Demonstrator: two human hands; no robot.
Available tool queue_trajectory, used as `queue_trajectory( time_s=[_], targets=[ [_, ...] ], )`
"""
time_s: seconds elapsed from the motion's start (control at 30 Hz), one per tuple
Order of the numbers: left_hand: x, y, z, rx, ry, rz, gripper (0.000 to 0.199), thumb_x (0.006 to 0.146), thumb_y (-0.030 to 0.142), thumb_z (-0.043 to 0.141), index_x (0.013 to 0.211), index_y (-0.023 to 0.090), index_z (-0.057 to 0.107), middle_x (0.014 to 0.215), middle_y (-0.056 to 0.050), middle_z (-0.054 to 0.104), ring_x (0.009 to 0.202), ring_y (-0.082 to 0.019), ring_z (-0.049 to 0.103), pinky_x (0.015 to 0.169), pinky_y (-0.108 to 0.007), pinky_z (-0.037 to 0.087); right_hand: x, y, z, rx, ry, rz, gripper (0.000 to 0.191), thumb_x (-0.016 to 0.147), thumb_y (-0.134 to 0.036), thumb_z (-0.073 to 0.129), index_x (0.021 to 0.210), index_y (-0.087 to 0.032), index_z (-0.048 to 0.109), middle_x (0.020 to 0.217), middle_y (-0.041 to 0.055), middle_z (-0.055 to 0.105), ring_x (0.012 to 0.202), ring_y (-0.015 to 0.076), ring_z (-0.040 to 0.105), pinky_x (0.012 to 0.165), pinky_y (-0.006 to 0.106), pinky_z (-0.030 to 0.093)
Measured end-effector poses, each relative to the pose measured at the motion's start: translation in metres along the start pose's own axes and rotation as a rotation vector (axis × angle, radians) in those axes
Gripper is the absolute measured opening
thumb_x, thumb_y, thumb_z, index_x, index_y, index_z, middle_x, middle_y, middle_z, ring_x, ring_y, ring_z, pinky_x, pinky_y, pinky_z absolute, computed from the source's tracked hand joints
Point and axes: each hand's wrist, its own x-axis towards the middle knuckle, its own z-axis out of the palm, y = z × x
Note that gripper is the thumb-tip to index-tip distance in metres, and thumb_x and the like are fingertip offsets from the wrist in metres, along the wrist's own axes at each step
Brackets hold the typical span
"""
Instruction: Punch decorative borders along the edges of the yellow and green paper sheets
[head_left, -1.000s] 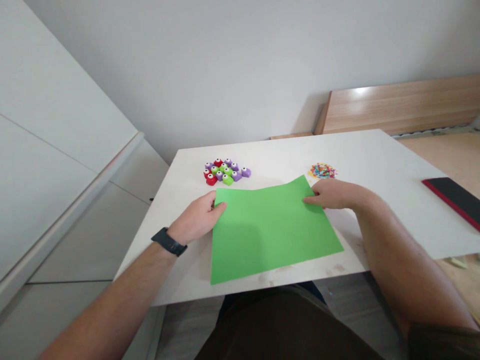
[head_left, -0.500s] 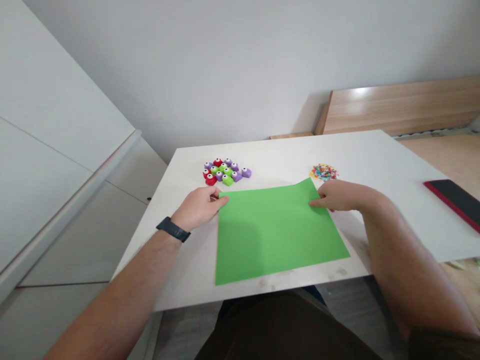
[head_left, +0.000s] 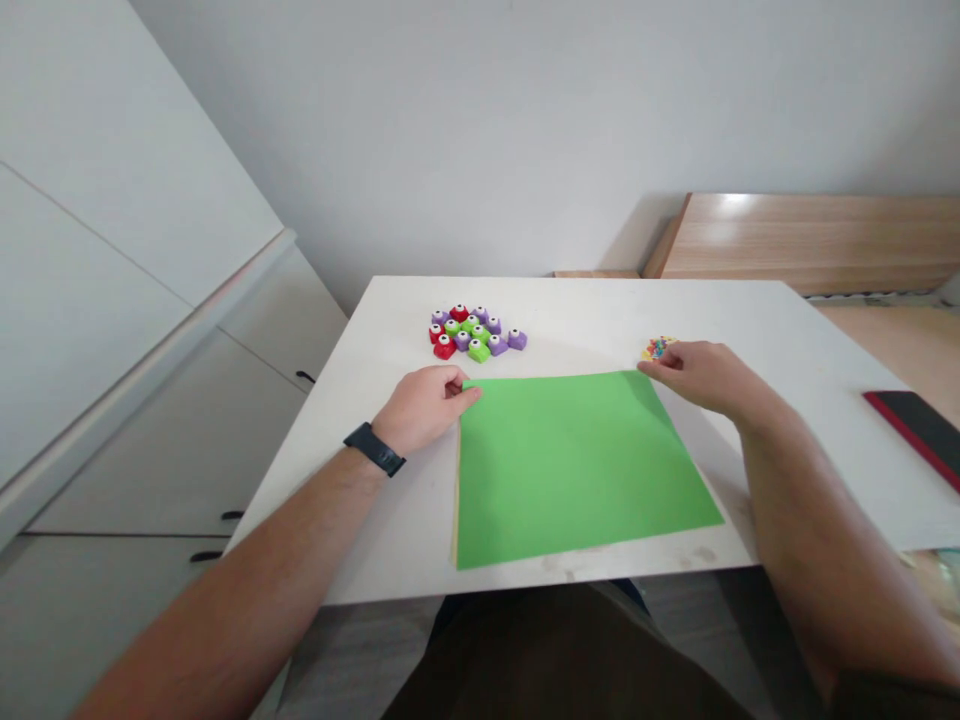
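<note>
A green sheet of paper lies on the white table, with a pale edge showing beneath its left side. My left hand pinches the sheet's top left corner between thumb and fingers. At the top right corner, my right hand has its thumb and fingers pressed together on the paper. Beyond the left hand sits a cluster of small red, green and purple pieces with round white tops. A pile of tiny multicoloured bits is partly hidden behind my right hand.
A black tablet-like object with a red edge rests at the table's right side. Behind the table are a wall and a wooden board. White cabinets with dark handles stand at the left.
My right hand has moved up along the sheet's right edge to its top corner, which now lies flatter. It covers more of the multicoloured bits. The camera view has shifted slightly.
</note>
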Motion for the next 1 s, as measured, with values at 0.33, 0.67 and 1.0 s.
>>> queue_trajectory(
  time_s=[0.33,0.67,1.0],
  targets=[
    [0.0,-0.002,0.005,0.022,0.021,0.042,0.037,0.088,0.057,0.056,0.081,0.022,0.067,0.075,-0.002,0.071,0.067,-0.02,0.062,0.06,-0.031,0.037,0.024,-0.1,0.006,0.17,0.079,-0.303,0.045,0.09,-0.05,0.062,0.117,-0.015,0.068,0.102,0.0105,0.075,0.084,0.0208,0.067,0.077,0.032,0.048],
    [0.0,-0.004,0.007,0.017,0.023,0.071,0.035,0.088,0.055,0.058,0.081,0.022,0.067,0.075,-0.002,0.071,0.069,-0.02,0.063,0.06,-0.031,0.037,0.084,-0.167,0.043,0.107,0.063,-0.292,0.049,0.09,-0.049,0.063,0.125,-0.015,0.067,0.113,0.0162,0.071,0.102,0.0272,0.064,0.088,0.034,0.046],
    [-0.001,-0.002,0.006,-0.018,0.033,0.078,0.031,0.088,0.05,0.058,0.082,0.022,0.068,0.075,-0.002,0.071,0.068,-0.019,0.063,0.061,-0.031,0.039,0.064,-0.155,0.037,0.43,0.2,-0.267,0.031,0.092,-0.037,0.06,0.118,-0.02,0.059,0.108,0.0093,0.073,0.088,0.0198,0.066,0.078,0.031,0.047]
  ],
)
